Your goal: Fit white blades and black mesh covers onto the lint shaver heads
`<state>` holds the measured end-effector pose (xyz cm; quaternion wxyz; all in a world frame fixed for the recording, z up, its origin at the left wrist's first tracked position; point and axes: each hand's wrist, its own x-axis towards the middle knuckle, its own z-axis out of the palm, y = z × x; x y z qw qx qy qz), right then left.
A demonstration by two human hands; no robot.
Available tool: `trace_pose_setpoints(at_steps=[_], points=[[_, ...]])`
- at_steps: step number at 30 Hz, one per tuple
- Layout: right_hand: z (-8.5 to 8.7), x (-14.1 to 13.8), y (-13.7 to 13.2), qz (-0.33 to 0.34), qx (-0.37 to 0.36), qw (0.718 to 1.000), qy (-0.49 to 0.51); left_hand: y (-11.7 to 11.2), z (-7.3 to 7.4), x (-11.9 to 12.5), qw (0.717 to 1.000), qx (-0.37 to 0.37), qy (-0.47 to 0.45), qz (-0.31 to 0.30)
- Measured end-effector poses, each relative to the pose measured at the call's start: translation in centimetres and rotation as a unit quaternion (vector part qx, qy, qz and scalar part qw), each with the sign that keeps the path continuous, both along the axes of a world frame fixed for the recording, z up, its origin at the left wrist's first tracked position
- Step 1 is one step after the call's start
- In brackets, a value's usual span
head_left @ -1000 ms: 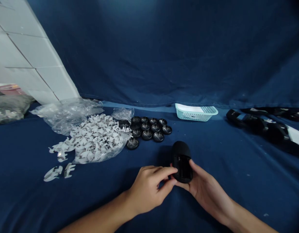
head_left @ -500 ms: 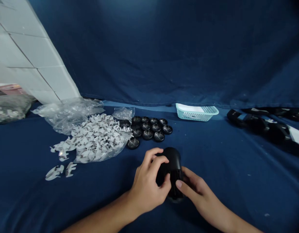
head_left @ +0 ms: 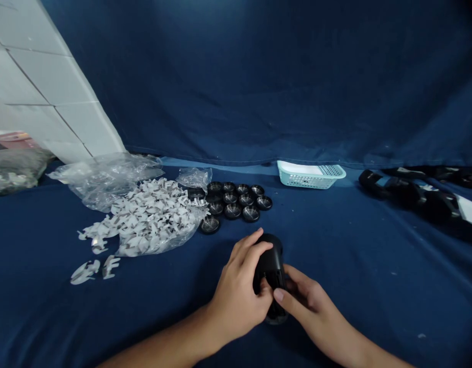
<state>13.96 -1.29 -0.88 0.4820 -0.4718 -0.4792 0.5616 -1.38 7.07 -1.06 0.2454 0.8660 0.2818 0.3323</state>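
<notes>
A black, rounded cylindrical plastic housing (head_left: 272,258) is held between both hands, close to me above the blue cloth. My left hand (head_left: 241,281) is closed around its left side, fingers over the upper part and thumb pressed into an opening on its near face. My right hand (head_left: 310,301) grips the lower right side, with the thumb on the front and the fingers partly hidden behind it. Beyond the hands, several round black dish-shaped caps (head_left: 233,210) lie in rows.
A heap of small white plastic clips (head_left: 155,217) spills from a clear bag on the left; two loose pieces (head_left: 85,272) lie nearer. Crumpled clear plastic (head_left: 105,176) is behind. A light-blue basket (head_left: 310,176) stands at the back, and black parts (head_left: 412,197) lie along the right.
The housing has turned slightly in my hands, and a hole on its upper right side now shows. My left fingers have shifted over its top; my left thumb sits deeper in the opening.
</notes>
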Motion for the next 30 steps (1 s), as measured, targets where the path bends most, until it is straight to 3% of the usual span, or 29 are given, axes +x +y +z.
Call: trace_pose_setpoints(at_steps=[30], points=[[-0.35,-0.3,-0.36,-0.006,0.002,1.0,-0.01,0.05,-0.08,0.25,0.999,-0.018,-0.035,-0.01]])
